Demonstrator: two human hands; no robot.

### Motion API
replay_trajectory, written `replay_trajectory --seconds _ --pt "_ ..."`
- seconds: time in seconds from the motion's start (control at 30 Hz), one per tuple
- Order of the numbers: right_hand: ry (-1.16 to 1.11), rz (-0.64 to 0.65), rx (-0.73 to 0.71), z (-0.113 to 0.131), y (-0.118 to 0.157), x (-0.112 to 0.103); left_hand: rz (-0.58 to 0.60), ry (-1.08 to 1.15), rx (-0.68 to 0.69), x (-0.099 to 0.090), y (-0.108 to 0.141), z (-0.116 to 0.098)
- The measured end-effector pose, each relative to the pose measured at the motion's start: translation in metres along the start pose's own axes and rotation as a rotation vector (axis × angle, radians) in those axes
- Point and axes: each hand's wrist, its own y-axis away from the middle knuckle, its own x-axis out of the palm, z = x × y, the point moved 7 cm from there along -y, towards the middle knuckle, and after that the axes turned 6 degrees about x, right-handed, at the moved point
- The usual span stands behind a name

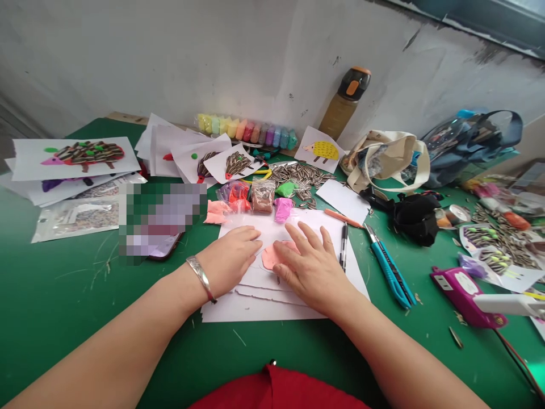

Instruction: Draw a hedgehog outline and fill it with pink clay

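– First entry?
– Two hands: left hand (230, 255), one; right hand (310, 266), one
– Modelling goods?
– Flat coral piece (268, 259), one; small clay packets (263, 196), at least five, some overlapping
– Implements?
– Blue cutter (389, 270), one; black pen (343, 246), one; orange stick (343, 218), one
– Containers?
– Drinking bottle (338, 116) with orange-topped lid, one; cream tote (356, 154), one; blue bag (452, 166), one
– Remainder?
– Silver bracelet (200, 277), one; yellow hedgehog picture (320, 151), one; magenta device (455, 295), one; striped seeds (301, 175), heaped, too many to count

Paper sheets (217, 313) on table (63, 289) | clay piece (268, 259) on sheets, partly under right hand (310, 264) | left hand (232, 254) left of clay piece | pen (343, 247) on sheets' right side | utility knife (390, 272) right of sheets | clay packets (263, 197) behind sheets | seeds (304, 175) behind packets | bottle (339, 111) behind seeds
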Motion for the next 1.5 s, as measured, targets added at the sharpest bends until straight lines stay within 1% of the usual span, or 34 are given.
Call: replay_trajectory --seconds 0.23,0.33,0.5,0.6,0.73,0.9,1.0,1.1,1.2,1.33,1.5 --pt "0.003 -0.010 0.050 -0.016 0.005 -0.003 -0.007 -0.003 0.000 0.002 0.002 0.002" --pt "0.006 0.030 0.046 -0.015 0.004 0.000 -0.033 -0.015 0.013 0.001 0.002 0.002" --pt "-0.002 0.044 0.052 -0.015 0.001 -0.001 -0.035 -0.029 0.025 0.002 0.000 0.002" --pt "-0.049 0.046 0.068 -0.023 0.004 -0.004 -0.036 -0.039 0.027 0.003 0.001 0.002" --pt "-0.052 0.011 0.107 -0.034 0.006 -0.007 -0.043 -0.049 0.038 0.002 0.002 0.002" --pt "-0.026 0.068 0.048 -0.025 0.004 0.000 -0.042 -0.080 0.044 0.002 0.001 0.001" --pt "0.001 0.069 0.054 -0.023 0.003 0.001 -0.049 -0.088 0.051 0.001 0.000 0.001" --pt "-0.007 0.075 0.059 -0.028 0.003 -0.001 -0.049 -0.086 0.051 0.001 0.000 0.000" --pt "-0.066 0.084 0.063 -0.037 0.005 -0.006 -0.051 -0.089 0.051 0.000 0.001 0.001" --pt "-0.089 0.048 0.082 -0.048 0.007 -0.014 -0.054 -0.100 0.055 0.001 0.001 0.001" --pt "-0.050 0.125 0.037 -0.040 0.008 -0.007 -0.045 -0.111 0.055 0.001 -0.001 0.001"
